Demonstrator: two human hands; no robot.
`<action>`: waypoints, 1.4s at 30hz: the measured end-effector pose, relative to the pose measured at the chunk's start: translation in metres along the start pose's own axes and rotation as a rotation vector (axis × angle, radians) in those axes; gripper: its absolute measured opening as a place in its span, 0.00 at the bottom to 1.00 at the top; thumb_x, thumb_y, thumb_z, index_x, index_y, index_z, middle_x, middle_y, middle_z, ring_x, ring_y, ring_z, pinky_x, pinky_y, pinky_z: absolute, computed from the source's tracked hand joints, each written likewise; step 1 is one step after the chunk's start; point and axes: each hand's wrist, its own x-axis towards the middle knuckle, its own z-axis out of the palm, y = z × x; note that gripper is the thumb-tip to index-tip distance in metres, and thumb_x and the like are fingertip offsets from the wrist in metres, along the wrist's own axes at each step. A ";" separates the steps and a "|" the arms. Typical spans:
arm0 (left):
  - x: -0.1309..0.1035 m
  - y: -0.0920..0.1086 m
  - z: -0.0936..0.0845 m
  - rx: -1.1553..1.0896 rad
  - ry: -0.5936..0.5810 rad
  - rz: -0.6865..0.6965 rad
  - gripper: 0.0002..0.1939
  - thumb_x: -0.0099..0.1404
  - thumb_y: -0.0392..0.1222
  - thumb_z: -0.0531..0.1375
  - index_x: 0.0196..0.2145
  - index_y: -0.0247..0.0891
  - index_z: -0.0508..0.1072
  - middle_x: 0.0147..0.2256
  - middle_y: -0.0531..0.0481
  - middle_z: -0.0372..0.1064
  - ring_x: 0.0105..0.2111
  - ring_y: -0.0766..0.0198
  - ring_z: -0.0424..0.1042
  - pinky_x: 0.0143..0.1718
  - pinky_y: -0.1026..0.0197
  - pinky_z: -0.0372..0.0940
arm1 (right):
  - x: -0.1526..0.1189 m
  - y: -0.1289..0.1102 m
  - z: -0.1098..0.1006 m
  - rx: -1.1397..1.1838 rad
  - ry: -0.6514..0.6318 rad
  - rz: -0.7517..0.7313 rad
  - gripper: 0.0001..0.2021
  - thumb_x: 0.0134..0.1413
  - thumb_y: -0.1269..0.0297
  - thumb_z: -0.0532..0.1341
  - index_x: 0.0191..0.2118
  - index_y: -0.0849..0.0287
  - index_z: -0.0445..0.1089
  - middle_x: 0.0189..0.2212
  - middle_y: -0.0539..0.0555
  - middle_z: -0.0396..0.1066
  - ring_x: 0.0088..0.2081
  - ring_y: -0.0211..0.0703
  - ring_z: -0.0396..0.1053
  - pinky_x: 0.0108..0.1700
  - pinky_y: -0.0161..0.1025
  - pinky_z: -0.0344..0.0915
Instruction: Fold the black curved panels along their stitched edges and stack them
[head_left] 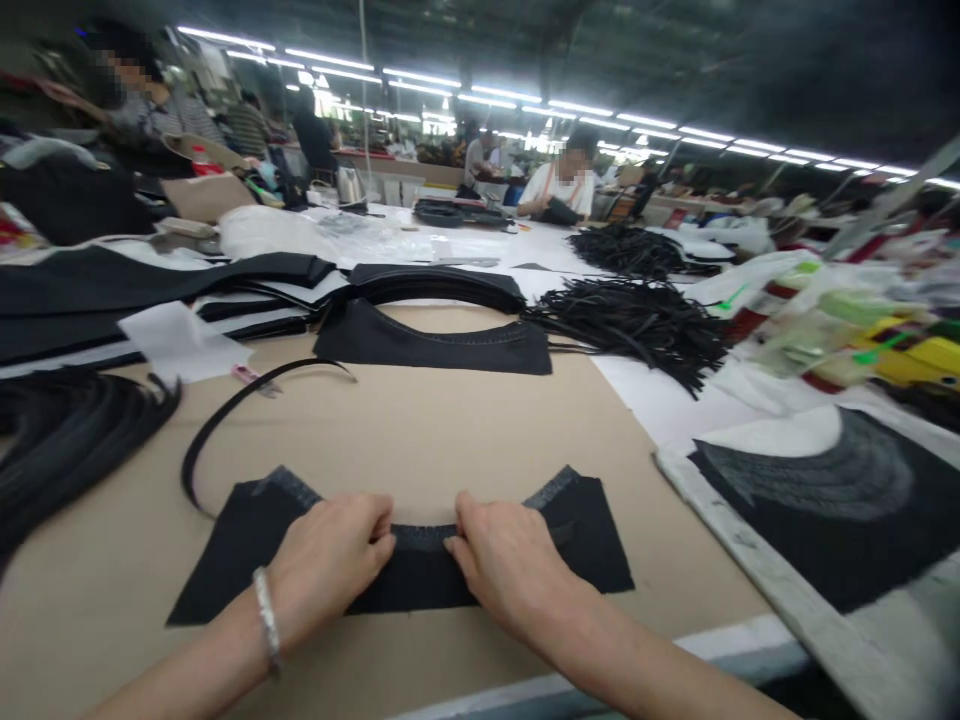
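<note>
A black fabric piece (420, 585) with a curved upper edge lies flat on the tan board (420, 430). My left hand (337, 545), with a silver bracelet on the wrist, pinches that curved edge left of its middle. To the right, my right hand (502, 555) pinches the same edge, its fingers curled. Between the hands a stitched or textured stretch of the edge shows. A loose black strip (206, 430) curves on the board at the left, close to pink-handled snips (255, 380).
Stacked black curved pieces (442, 345) lie beyond, with black strip piles at left (67, 430) and right (637, 320). Another black piece (847, 500) lies at the far right beside bottles (810, 330). People work further back, one in a white top (559, 190).
</note>
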 end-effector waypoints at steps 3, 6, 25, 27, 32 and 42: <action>0.004 -0.001 0.001 0.015 -0.013 0.018 0.08 0.58 0.40 0.51 0.24 0.42 0.66 0.26 0.50 0.72 0.30 0.57 0.72 0.27 0.62 0.53 | -0.002 -0.001 0.000 0.009 0.015 0.011 0.07 0.57 0.65 0.56 0.40 0.58 0.66 0.31 0.57 0.75 0.34 0.52 0.74 0.32 0.40 0.63; 0.006 -0.002 0.002 0.025 -0.013 0.028 0.08 0.58 0.40 0.51 0.24 0.42 0.66 0.26 0.50 0.71 0.29 0.58 0.71 0.26 0.62 0.52 | -0.004 -0.002 -0.002 0.024 0.021 0.020 0.07 0.57 0.66 0.55 0.40 0.59 0.66 0.31 0.58 0.74 0.35 0.53 0.74 0.34 0.41 0.64; 0.001 -0.002 -0.001 0.030 0.027 0.000 0.04 0.59 0.42 0.55 0.27 0.42 0.67 0.30 0.50 0.73 0.33 0.57 0.72 0.28 0.61 0.54 | -0.004 0.013 0.002 -0.007 0.061 0.011 0.09 0.57 0.57 0.58 0.36 0.58 0.68 0.30 0.56 0.74 0.35 0.51 0.73 0.36 0.40 0.61; 0.000 -0.003 -0.001 0.017 0.050 0.003 0.03 0.59 0.42 0.57 0.29 0.42 0.67 0.31 0.51 0.73 0.34 0.57 0.72 0.29 0.62 0.55 | 0.001 0.014 0.001 -0.017 0.045 0.026 0.09 0.56 0.57 0.58 0.35 0.58 0.68 0.29 0.56 0.74 0.34 0.51 0.73 0.33 0.39 0.59; -0.001 -0.005 0.001 -0.023 0.116 -0.006 0.06 0.58 0.43 0.59 0.33 0.41 0.65 0.31 0.52 0.71 0.34 0.57 0.71 0.31 0.60 0.56 | 0.009 0.018 0.004 -0.041 0.032 0.011 0.09 0.54 0.56 0.60 0.34 0.57 0.67 0.28 0.55 0.74 0.32 0.51 0.73 0.29 0.37 0.55; -0.019 0.013 0.025 0.178 0.480 0.326 0.04 0.65 0.34 0.54 0.36 0.40 0.66 0.39 0.51 0.66 0.42 0.59 0.64 0.47 0.52 0.56 | 0.011 0.020 0.009 -0.061 0.003 -0.003 0.06 0.56 0.58 0.58 0.32 0.54 0.64 0.27 0.53 0.74 0.30 0.53 0.73 0.26 0.38 0.48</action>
